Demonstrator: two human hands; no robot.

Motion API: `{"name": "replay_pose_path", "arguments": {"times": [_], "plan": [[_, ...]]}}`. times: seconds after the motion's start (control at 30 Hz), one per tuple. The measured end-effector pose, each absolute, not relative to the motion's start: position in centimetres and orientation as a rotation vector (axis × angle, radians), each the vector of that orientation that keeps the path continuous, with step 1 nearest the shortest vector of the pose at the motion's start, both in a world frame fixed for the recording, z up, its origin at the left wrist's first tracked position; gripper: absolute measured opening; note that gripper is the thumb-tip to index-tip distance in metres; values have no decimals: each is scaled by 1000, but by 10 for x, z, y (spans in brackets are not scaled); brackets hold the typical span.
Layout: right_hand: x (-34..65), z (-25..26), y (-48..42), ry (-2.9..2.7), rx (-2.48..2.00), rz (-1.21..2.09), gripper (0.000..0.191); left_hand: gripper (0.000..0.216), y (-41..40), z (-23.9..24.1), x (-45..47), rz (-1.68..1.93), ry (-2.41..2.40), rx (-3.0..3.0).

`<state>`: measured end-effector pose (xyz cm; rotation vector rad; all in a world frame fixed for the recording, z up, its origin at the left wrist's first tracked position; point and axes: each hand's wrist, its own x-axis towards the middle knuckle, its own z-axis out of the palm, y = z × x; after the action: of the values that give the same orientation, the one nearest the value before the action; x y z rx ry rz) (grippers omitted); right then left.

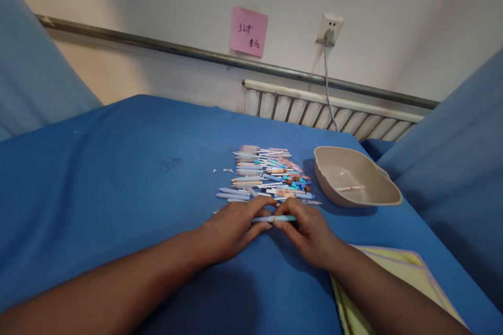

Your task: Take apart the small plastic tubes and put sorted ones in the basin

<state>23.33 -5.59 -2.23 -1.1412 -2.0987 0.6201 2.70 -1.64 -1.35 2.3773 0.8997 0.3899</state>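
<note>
blue tablecloth (pixel 118 178), beige bowl (pixel 387 188), pink note (pixel 248 31)

Both forearms run off the bottom edge, so elbows and body are unseen. The fingertips of the left hand (pixel 231 227) and right hand (pixel 308 230) cover both ends of the pen (pixel 274 218) held between them. Just beyond the hands, the pile of pens (pixel 267 175) is too small to count or tell apart. Under the right forearm, the yellow folder (pixel 396 277) is cut off by the bottom edge. Far beyond the hands, the pink note (pixel 249 31) bears unreadable handwriting.
</note>
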Motion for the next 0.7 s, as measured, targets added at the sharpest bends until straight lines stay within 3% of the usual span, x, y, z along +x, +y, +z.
{"name": "replay_pose_path", "arguments": {"times": [0.17,0.4,0.57,0.7], "plan": [[233,-23,-54,-2218,-1236,606,26,42,-17,-17,27,381,864,2440],[232,-23,-57,-2082,-1204,695,5,41,-16,-14,28,337,894,2400],[232,-22,-55,-2206,-1241,695,27,45,-18,-16,27,338,863,2480],[231,-23,-56,-2077,-1279,750,14,42,-17,-15,27,301,880,2469]]}}
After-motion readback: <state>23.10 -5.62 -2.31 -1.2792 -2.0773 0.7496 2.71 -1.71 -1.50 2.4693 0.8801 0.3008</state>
